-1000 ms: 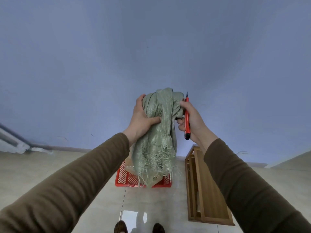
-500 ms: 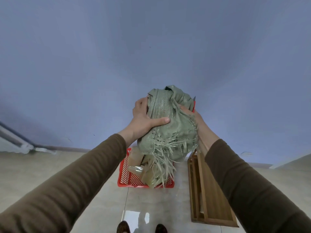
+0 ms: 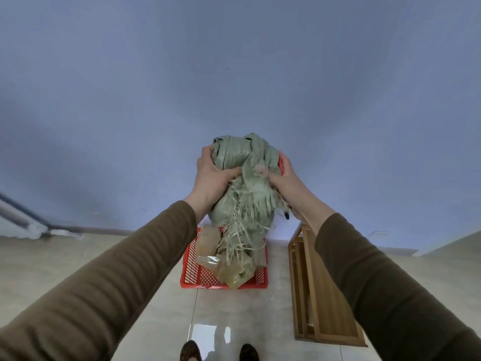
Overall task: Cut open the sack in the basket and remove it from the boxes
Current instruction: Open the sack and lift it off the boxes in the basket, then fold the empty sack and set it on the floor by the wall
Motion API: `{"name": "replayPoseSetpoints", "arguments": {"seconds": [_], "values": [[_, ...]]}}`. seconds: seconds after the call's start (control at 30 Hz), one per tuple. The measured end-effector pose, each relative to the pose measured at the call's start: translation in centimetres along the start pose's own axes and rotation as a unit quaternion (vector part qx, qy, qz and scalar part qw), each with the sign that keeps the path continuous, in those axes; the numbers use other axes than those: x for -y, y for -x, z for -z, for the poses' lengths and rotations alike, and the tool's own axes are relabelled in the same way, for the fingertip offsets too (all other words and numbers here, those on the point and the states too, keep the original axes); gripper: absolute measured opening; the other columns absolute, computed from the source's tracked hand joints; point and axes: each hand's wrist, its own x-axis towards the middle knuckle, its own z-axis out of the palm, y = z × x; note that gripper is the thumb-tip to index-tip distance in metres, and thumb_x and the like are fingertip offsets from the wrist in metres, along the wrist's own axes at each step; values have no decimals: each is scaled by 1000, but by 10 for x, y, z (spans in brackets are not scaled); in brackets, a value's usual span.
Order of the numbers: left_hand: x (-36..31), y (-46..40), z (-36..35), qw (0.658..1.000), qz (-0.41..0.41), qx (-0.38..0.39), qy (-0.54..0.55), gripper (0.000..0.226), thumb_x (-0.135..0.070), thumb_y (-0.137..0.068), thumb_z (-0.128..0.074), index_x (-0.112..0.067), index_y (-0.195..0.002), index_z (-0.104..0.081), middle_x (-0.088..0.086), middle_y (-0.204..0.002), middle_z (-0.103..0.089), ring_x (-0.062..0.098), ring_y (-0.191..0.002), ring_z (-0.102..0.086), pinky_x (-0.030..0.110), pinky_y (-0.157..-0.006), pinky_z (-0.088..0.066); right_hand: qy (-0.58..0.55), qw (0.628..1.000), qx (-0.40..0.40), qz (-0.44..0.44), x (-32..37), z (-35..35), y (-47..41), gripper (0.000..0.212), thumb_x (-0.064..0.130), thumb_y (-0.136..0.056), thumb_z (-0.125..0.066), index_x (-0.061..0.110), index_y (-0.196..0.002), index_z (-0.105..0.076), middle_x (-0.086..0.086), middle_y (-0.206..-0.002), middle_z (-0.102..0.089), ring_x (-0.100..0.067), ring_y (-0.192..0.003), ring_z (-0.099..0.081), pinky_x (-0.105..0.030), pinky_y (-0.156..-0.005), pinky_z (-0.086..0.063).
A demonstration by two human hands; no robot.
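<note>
A pale green woven sack (image 3: 240, 178) is bunched into a ball in the air above a red basket (image 3: 197, 272). My left hand (image 3: 212, 178) presses its left side and my right hand (image 3: 282, 179) presses its right side. The right hand also holds a red utility knife (image 3: 280, 162), mostly hidden behind the sack, its black end poking out below. Frayed strands hang from the sack's cut edge over the basket. Several tan, plastic-wrapped boxes (image 3: 234, 272) lie in the basket on the floor.
A wooden frame-like shelf (image 3: 315, 290) lies on the tiled floor right of the basket. A blue wall stands behind. A white pipe or radiator (image 3: 20, 220) sits at the far left. My shoes (image 3: 218, 351) show at the bottom edge.
The hanging sack has been gathered up and squeezed into a tight bundle between both hands. The boxes in the basket have come into view beneath it.
</note>
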Motion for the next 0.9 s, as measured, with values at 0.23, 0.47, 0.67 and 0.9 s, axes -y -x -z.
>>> {"name": "replayPoseSetpoints", "arguments": {"seconds": [0.23, 0.47, 0.67, 0.9], "values": [[-6, 6, -16, 992, 75, 101, 21, 88, -45, -63, -94, -21, -134, -47, 10, -138, -58, 24, -115, -72, 39, -92, -62, -20, 991, -125, -30, -20, 11, -5, 50, 24, -96, -73, 18, -140, -49, 8, -109, -63, -7, -91, -65, -21, -72, -55], [7, 15, -31, 991, 72, 106, 34, 91, -27, -72, -88, -20, -142, -31, 9, -125, -64, 15, -88, -78, 34, -68, -64, -130, 986, -74, -69, -20, 32, 9, 37, 22, -106, -51, 23, -73, -68, 6, -56, -61, -8, -43, -53, -19, -46, -42], [9, 11, -46, 996, 80, 2, 40, 58, -1, -95, -64, -27, -135, -32, 9, -106, -66, 8, -55, -70, 25, -44, -54, -39, 995, -80, -35, -27, 30, 27, 73, 56, -76, -76, 37, -139, -43, 10, -114, -67, -7, -72, -62, -22, -39, -31], [-8, 13, -68, 979, 121, 88, 139, 55, -13, -85, -82, 1, -134, -61, 22, -120, -76, 27, -88, -78, 31, -63, -63, -65, 989, -134, -1, -41, 43, 34, 70, 27, -88, -84, 29, -144, -43, -5, -128, -67, -1, -72, -67, -10, -45, -45]]}}
